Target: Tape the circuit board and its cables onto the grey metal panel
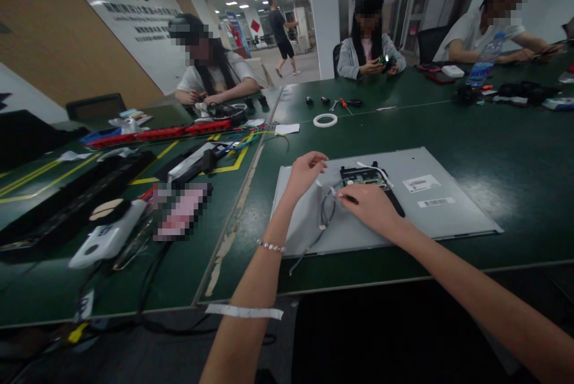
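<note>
A flat grey panel (pixel 309 234) lies in front of me, with a black-framed circuit board (pixel 365 176) on it. My right hand (pixel 374 207) is closed in a pinch at the upper part of a thin blue-grey cable (pixel 323 219), where a small white piece shows at the fingertips. Something dark shows between its fingers, too small to name. The cable loops down over the panel's front edge. My left hand (pixel 307 171) hovers above the panel's left side, fingers loosely bent and apart. A strip of white tape (pixel 244 311) is stuck across my left forearm.
Beyond the panel are a white tape roll (pixel 325 120) and a red-handled screwdriver (pixel 345 106). To the left lie a white device (pixel 110 234), a phone with a blurred screen (pixel 183 210) and a long black tray (pixel 76 201). Several people sit across the green table (pixel 242 264).
</note>
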Motion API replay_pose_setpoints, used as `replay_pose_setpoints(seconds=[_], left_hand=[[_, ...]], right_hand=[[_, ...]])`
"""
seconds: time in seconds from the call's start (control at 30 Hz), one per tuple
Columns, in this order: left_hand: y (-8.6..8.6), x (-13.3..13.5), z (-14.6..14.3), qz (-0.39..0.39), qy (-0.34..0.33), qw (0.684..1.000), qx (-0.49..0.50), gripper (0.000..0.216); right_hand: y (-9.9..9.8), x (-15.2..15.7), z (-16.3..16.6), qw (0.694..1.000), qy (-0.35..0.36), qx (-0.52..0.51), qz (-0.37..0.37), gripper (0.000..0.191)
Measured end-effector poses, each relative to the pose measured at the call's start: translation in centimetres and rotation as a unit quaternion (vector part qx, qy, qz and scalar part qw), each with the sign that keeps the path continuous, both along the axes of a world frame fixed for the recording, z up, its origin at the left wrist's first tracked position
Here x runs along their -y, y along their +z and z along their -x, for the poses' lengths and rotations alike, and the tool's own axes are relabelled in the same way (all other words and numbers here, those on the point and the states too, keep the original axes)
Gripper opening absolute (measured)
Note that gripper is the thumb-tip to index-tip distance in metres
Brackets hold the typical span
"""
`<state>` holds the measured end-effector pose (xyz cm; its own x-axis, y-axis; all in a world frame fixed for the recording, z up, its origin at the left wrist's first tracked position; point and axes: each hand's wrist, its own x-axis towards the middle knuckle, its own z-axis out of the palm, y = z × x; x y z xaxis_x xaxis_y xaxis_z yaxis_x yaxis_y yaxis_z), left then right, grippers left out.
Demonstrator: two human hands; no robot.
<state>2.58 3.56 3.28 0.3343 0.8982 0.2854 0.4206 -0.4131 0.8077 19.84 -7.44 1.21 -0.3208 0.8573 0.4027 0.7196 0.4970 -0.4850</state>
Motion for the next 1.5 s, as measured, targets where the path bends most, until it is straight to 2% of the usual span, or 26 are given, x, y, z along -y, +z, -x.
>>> replay_pose_setpoints(seconds=[0.1,0.23,0.6,0.77,0.9,1.17,1.5], left_hand=[[-0.3,0.3,0.1,0.039,-0.079,0.995,-0.056,0.02],[-0.4,0.7,0.4,0.046,-0.139,0.981,-0.127,0.019],[-1.0,0.6,0.9,0.029,-0.196,0.964,-0.176,0.022],[-0.9,0.8,0.7,0.008,-0.2,0.955,-0.218,0.03],[-1.1,0.9,0.4,-0.011,-0.194,0.954,-0.23,0.026],[-1.2,1.0,-0.1,-0.036,-0.182,0.943,-0.276,0.021],[-1.1,0.7,0.3,-0.01,-0.193,0.947,-0.256,0.025]], right_hand=[[0.0,0.2,0.2,0.998,0.024,0.046,-0.031,0.022],[-0.1,0.4,0.2,0.993,0.056,0.081,-0.059,0.022],[-0.7,0.9,-0.1,0.984,0.058,0.144,-0.085,0.024],[-0.7,1.3,0.0,0.976,0.06,0.183,-0.104,0.026],[-0.9,1.6,0.0,0.974,0.053,0.188,-0.117,0.026],[-1.3,1.4,-0.2,0.977,0.026,0.131,-0.167,0.024],[-1.9,1.3,-0.2,0.976,0.057,0.167,-0.13,0.025]])
